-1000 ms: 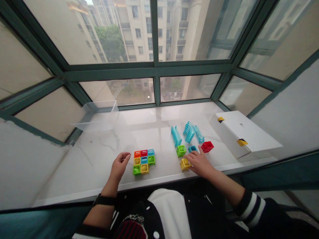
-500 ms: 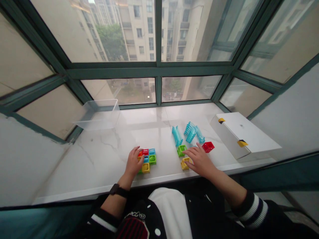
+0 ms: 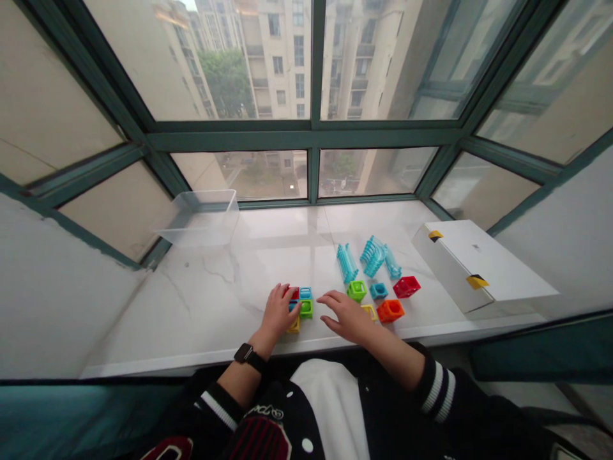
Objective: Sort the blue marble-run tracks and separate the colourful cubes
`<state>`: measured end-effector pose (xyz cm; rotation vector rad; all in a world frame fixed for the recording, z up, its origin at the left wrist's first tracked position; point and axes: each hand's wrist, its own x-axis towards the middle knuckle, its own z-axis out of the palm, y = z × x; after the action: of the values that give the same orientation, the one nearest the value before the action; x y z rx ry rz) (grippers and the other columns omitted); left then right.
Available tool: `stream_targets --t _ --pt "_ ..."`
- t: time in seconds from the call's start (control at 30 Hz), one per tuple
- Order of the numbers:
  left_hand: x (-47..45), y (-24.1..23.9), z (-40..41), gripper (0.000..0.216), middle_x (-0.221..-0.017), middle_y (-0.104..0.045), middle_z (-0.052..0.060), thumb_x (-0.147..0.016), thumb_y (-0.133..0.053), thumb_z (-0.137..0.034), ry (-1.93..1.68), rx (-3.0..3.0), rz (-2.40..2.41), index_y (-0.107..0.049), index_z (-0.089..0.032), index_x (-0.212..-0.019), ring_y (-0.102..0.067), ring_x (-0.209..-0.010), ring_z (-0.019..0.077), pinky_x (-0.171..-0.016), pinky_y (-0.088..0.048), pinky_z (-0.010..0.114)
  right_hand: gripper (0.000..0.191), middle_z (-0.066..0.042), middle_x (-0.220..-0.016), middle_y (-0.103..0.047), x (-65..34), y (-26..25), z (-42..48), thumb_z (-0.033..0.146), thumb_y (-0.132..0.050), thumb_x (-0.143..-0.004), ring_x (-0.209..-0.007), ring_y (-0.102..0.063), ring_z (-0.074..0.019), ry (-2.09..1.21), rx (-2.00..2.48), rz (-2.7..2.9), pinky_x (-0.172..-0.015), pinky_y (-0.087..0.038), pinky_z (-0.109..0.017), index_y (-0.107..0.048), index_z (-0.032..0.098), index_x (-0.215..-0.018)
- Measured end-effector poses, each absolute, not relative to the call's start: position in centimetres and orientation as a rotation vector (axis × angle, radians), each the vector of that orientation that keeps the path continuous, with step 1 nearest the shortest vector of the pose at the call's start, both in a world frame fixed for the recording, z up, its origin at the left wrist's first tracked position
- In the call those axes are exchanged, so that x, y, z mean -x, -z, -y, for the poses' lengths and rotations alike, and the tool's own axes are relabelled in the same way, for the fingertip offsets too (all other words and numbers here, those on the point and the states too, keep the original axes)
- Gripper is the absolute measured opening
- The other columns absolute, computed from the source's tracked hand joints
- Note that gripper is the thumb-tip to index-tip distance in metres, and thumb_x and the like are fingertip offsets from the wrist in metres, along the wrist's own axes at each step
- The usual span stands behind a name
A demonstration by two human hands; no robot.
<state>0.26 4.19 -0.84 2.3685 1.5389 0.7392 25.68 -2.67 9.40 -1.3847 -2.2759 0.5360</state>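
A flat cluster of joined coloured cubes (image 3: 302, 303) lies near the front edge of the marble sill (image 3: 230, 287). My left hand (image 3: 279, 312) covers its left part, fingers curled over the blocks. My right hand (image 3: 345, 314) hovers just right of the cluster, fingers stretched out toward it and holding nothing. A yellow cube (image 3: 370, 311) peeks out behind that hand. Loose cubes lie to the right: green (image 3: 357, 291), small blue (image 3: 378, 291), orange (image 3: 390, 310) and red (image 3: 407, 287).
Light-blue ribbed track pieces (image 3: 371, 255) lie behind the loose cubes. A white cardboard box (image 3: 479, 268) sits at the right end of the sill. A clear plastic tub (image 3: 201, 217) stands at the back left by the window frame.
My left hand came in from the left and settled on the cube cluster. My right hand slid left off the loose cubes, uncovering the orange and blue ones. The camera view shifted slightly.
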Motion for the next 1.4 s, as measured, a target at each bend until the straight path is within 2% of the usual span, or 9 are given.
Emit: stream_targets --t 0.1,0.27,0.5,0.7,0.93,1.13,1.2,1.3,1.4 --pt "-0.9 0.6 -3.7 0.045 -0.149 -0.055 0.011 -0.096 -0.062 -0.036 -0.705 -2.387 -1.536 -0.063 -0.033 -0.141 -0.039 -0.146 0.0389 -0.122 -0.032 0.061 0.047 -0.009 -0.127 -0.065 -24.1 -7.4 2.1 0.027 -0.066 -0.096 -0.113 -0.067 -0.0234 -0.663 1.517 2.338 -0.101 -0.052 -0.035 -0.059 0.024 -0.141" --pt "-1.5 0.3 -3.0 0.041 -0.157 -0.05 0.01 -0.098 -0.061 -0.031 -0.641 -2.365 -1.553 -0.069 -0.039 -0.137 -0.03 -0.152 0.0457 -0.117 -0.033 0.07 0.045 -0.012 -0.13 -0.065 -22.3 -4.5 1.4 0.03 -0.066 -0.096 -0.115 -0.068 -0.0259 -0.756 1.629 2.445 -0.099 -0.051 -0.035 -0.059 0.023 -0.14" --pt "-1.6 -0.4 -2.7 0.045 -0.163 -0.045 0.005 -0.101 -0.055 -0.03 -0.462 -2.417 -1.629 -0.063 -0.042 -0.143 -0.029 -0.154 0.042 -0.119 -0.036 0.065 0.038 -0.016 -0.13 -0.069 -21.8 -2.8 1.0 0.026 -0.066 -0.094 -0.119 -0.066 -0.0303 -0.787 1.679 2.372 -0.102 -0.049 -0.038 -0.063 0.017 -0.13" --pt "-1.7 -0.8 -2.5 0.045 -0.163 -0.046 0.007 -0.102 -0.052 -0.031 -0.464 -2.445 -1.647 -0.062 -0.04 -0.145 -0.031 -0.154 0.0426 -0.119 -0.036 0.064 0.024 -0.012 -0.118 -0.073 -22.6 -3.0 1.5 0.026 -0.067 -0.093 -0.109 -0.069 -0.0276 -0.806 1.712 2.329 -0.094 -0.05 -0.035 -0.065 0.019 -0.116" --pt "-1.9 -1.0 -2.6 0.047 -0.164 -0.045 0.008 -0.101 -0.052 -0.03 -0.446 -2.437 -1.652 -0.061 -0.037 -0.147 -0.03 -0.155 0.0424 -0.12 -0.034 0.065 0.014 -0.008 -0.107 -0.071 -23.8 -4.2 2.1 0.024 -0.068 -0.092 -0.096 -0.069 -0.0225 -0.765 1.621 2.147 -0.086 -0.052 -0.033 -0.061 0.021 -0.104" --pt "-2.0 -1.5 -2.9 0.053 -0.165 -0.043 0.013 -0.102 -0.052 -0.031 -0.511 -2.375 -1.659 -0.051 -0.027 -0.155 -0.032 -0.155 0.0422 -0.123 -0.023 0.071 0.018 -0.006 -0.105 -0.067 -24.8 -6.8 2.3 0.032 -0.064 -0.095 -0.089 -0.07 -0.019 -0.851 1.387 1.742 -0.085 -0.058 -0.035 -0.057 0.023 -0.109" --pt "-2.2 -2.1 -2.9 0.053 -0.163 -0.046 0.013 -0.103 -0.051 -0.033 -0.645 -2.322 -1.579 -0.049 -0.027 -0.155 -0.035 -0.155 0.0384 -0.125 -0.024 0.069 0.019 -0.005 -0.106 -0.066 -25.0 -7.7 2.4 0.035 -0.063 -0.096 -0.088 -0.071 -0.0184 -0.865 1.33 1.626 -0.084 -0.059 -0.035 -0.056 0.023 -0.109" --pt "-3.0 -3.5 -2.2 0.054 -0.158 -0.053 0.014 -0.104 -0.051 -0.038 -0.865 -2.158 -1.35 -0.044 -0.024 -0.157 -0.046 -0.149 0.0319 -0.123 -0.035 0.06 0.021 -0.003 -0.098 -0.066 -25.1 -8.6 2.5 0.039 -0.063 -0.096 -0.084 -0.069 -0.0185 -0.852 1.305 1.523 -0.08 -0.058 -0.034 -0.056 0.023 -0.106" --pt "-4.1 -5.1 -1.0 0.061 -0.155 -0.053 0.016 -0.102 -0.058 -0.042 -1.002 -2.024 -1.145 -0.04 -0.023 -0.157 -0.052 -0.144 0.029 -0.12 -0.043 0.053 0.018 -0.001 -0.089 -0.066 -25.1 -8.9 2.6 0.038 -0.061 -0.097 -0.08 -0.067 -0.0186 -0.82 1.323 1.502 -0.077 -0.057 -0.033 -0.056 0.023 -0.105"
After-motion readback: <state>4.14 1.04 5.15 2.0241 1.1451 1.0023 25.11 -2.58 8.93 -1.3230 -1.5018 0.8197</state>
